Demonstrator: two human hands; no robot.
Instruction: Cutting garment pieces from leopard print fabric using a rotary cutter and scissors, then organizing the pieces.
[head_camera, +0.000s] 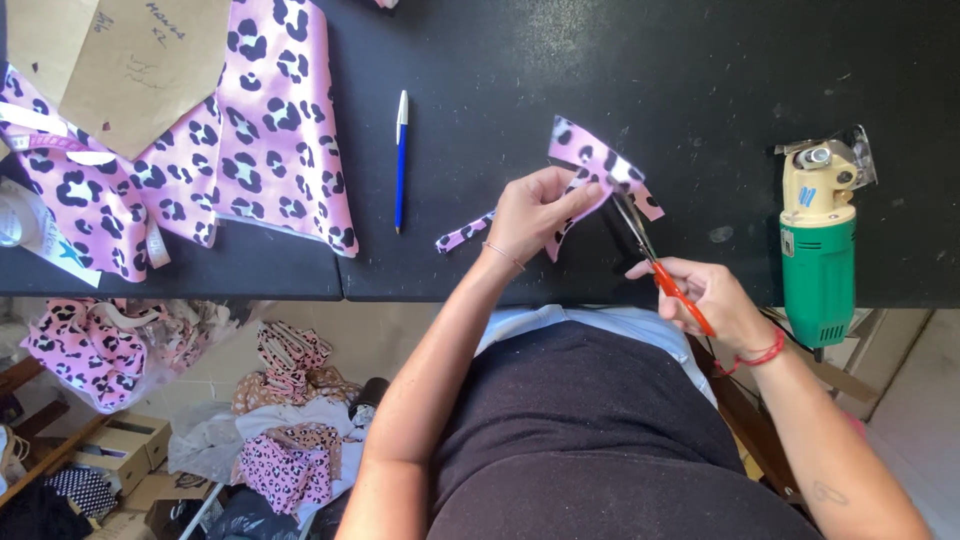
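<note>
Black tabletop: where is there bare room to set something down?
Bare: between pen and fabric strip; also from strip across to the green cutter. Crowded: far left, under leopard-print fabric and cardboard pattern.

Brown paper pattern piece (120, 60) with handwriting at top left, lying on pink spotted fabric. White label with a blue star (62, 255) at the table's left edge. Small blue-marked sticker (806, 197) on the cream-and-green cutting machine.
</note>
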